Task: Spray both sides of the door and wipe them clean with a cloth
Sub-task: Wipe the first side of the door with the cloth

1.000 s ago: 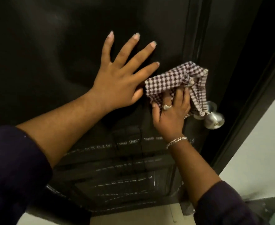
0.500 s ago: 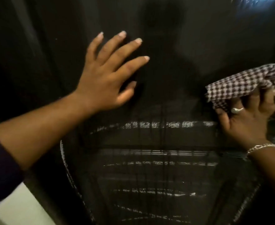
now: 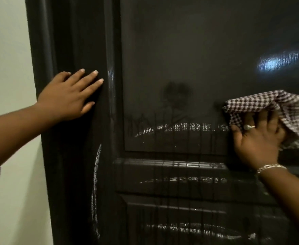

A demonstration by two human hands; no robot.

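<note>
**Wiping the dark door**

A big dark door [image 3: 180, 59] fills most of the view. It is shiny, and a spot of light glows on it near the top right. The door has sunken panels, one above the other, with a raised bar between them. White foamy streaks [image 3: 182, 127] run across the upper panel, and thin drips run down from them. More white streaks lie lower down, and a curved one sits on the door's left side.

A pale wall [image 3: 5, 50] stands to the left of the door.

The person's left hand [image 3: 68, 96] lies flat on the left side of the door. Its fingers are straight and spread a little, and it holds nothing.

The right hand [image 3: 258, 138] is at the right side, against the upper panel. Its fingers are curled and grip a checked cloth [image 3: 269, 103]. The cloth is bunched up over the fingers and touches the door, just to the right of the top foamy streak.

A ring [image 3: 248, 127] is on one finger of the right hand. A thin bracelet [image 3: 270, 167] is around that wrist.
</note>
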